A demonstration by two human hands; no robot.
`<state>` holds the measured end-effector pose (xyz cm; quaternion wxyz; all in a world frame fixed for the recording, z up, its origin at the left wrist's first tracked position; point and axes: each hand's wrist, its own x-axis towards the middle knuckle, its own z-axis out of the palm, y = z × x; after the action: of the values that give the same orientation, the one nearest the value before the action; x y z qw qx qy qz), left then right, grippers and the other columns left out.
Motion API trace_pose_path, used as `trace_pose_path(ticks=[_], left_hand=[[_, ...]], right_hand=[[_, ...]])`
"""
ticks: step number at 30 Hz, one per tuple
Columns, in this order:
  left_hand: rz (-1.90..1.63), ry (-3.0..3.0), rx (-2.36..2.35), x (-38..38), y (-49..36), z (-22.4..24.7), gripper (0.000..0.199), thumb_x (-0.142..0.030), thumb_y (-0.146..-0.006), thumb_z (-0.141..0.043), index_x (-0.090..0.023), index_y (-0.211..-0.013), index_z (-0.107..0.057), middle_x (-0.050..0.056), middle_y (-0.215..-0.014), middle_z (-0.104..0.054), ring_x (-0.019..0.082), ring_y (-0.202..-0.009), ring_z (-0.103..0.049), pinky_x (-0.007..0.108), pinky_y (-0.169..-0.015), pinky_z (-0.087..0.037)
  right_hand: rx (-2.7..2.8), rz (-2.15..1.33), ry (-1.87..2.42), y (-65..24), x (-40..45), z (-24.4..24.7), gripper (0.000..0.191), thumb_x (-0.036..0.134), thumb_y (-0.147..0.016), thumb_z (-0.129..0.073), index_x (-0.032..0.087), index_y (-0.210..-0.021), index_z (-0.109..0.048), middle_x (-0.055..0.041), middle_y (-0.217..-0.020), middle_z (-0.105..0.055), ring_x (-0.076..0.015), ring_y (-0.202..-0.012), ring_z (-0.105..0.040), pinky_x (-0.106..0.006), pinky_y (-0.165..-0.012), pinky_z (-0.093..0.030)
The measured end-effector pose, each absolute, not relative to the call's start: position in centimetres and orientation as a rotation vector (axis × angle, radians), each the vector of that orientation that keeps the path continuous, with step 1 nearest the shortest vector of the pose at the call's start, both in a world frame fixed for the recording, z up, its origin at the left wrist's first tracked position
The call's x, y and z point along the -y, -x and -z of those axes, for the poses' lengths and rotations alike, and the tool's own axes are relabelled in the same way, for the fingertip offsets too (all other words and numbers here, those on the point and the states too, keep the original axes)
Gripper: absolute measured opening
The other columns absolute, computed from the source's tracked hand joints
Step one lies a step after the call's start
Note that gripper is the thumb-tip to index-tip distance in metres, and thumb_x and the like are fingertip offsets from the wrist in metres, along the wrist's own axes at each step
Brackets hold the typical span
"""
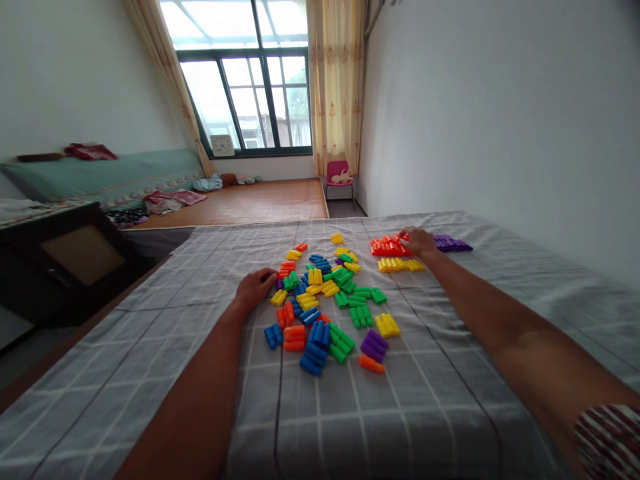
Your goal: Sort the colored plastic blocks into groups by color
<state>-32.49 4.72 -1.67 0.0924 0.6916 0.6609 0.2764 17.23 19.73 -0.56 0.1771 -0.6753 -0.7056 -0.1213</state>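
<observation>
Small plastic blocks shaped like joined tubes lie in a loose, mixed pile. Among them are blue blocks (319, 333), green blocks (361, 315) and yellow blocks (315, 276). At the pile's left edge my left hand (257, 288) rests with curled fingers, beside a purple block (279, 285); whatever its fingertips hold is hidden. My right hand (420, 242) reaches over a row of orange-red blocks (385, 247), its fingers pinched on one at the row's right end. In front of that row is a yellow row (400, 265), and a purple row (453, 243) lies to the right.
A grey checked cloth (310, 440) covers the bed or table under the blocks. The white wall (490, 120) borders the right side. Behind are a wooden platform (270, 200), a pink chair (339, 175) and a window; a dark cabinet (65, 247) stands at left.
</observation>
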Motion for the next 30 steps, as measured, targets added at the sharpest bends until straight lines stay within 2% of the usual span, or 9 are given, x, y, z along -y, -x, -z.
trace_pose_path(ticks=[6, 11, 16, 21, 25, 30], left_hand=[[-0.824, -2.085, -1.939, -5.1, 32.8, 2.2, 0.041, -0.048, -0.084, -0.047, -0.023, -0.102, -0.074, 0.004, -0.097, -0.076, 0.022, -0.089, -0.067, 0.028, -0.075, -0.046], [-0.896, -2.045, -1.935, -5.1, 32.7, 2.2, 0.039, -0.045, -0.084, -0.048, -0.021, -0.101, -0.074, 0.005, -0.095, -0.076, 0.021, -0.086, -0.067, 0.029, -0.074, -0.047], [-1.134, -1.860, -1.899, -5.6, 32.9, 2.5, 0.042, -0.042, -0.084, -0.046, -0.016, -0.102, -0.073, 0.006, -0.086, -0.075, 0.020, -0.080, -0.067, 0.028, -0.072, -0.048], [-1.244, -1.739, -1.914, -6.0, 33.5, 3.3, 0.040, -0.040, -0.085, -0.047, -0.015, -0.102, -0.073, 0.007, -0.084, -0.075, 0.020, -0.081, -0.067, 0.027, -0.070, -0.048], [-1.206, -1.758, -1.890, -5.8, 33.3, 3.3, 0.035, -0.038, -0.085, -0.049, -0.017, -0.100, -0.073, 0.006, -0.085, -0.076, 0.019, -0.080, -0.067, 0.027, -0.070, -0.048], [-1.174, -1.790, -1.883, -5.7, 33.0, 3.1, 0.033, -0.036, -0.085, -0.050, -0.016, -0.098, -0.074, 0.007, -0.085, -0.076, 0.019, -0.080, -0.067, 0.027, -0.070, -0.048]], right_hand=[[1.977, 0.322, 1.886, -17.4, -19.1, 0.1, 0.024, 0.033, -0.083, -0.060, 0.028, -0.103, -0.072, -0.0046, -0.111, -0.071, -0.0258, -0.103, -0.062, -0.038, -0.084, -0.047], [1.919, 0.279, 1.737, -15.9, -19.1, -1.8, 0.027, 0.022, -0.084, -0.054, 0.022, -0.105, -0.072, -0.0070, -0.101, -0.073, -0.0230, -0.094, -0.065, -0.034, -0.084, -0.048], [2.214, 0.145, 1.309, -7.0, -17.8, -3.8, 0.026, 0.024, -0.087, -0.053, 0.019, -0.106, -0.070, -0.0068, -0.100, -0.073, -0.0199, -0.086, -0.066, -0.032, -0.086, -0.047], [2.599, -0.067, 0.892, 5.3, -15.7, -3.7, 0.025, 0.024, -0.086, -0.061, 0.022, -0.109, -0.070, -0.0060, -0.107, -0.072, -0.0211, -0.096, -0.066, -0.032, -0.089, -0.047], [2.742, -0.127, 0.908, 12.5, -15.3, -2.4, 0.033, 0.014, -0.081, -0.065, 0.026, -0.111, -0.071, -0.0046, -0.113, -0.071, -0.0216, -0.104, -0.065, -0.030, -0.089, -0.047], [2.815, -0.184, 1.090, 16.0, -14.9, -1.4, 0.028, 0.019, -0.080, -0.066, 0.025, -0.107, -0.071, -0.0043, -0.101, -0.074, -0.0218, -0.089, -0.068, -0.027, -0.073, -0.050]])
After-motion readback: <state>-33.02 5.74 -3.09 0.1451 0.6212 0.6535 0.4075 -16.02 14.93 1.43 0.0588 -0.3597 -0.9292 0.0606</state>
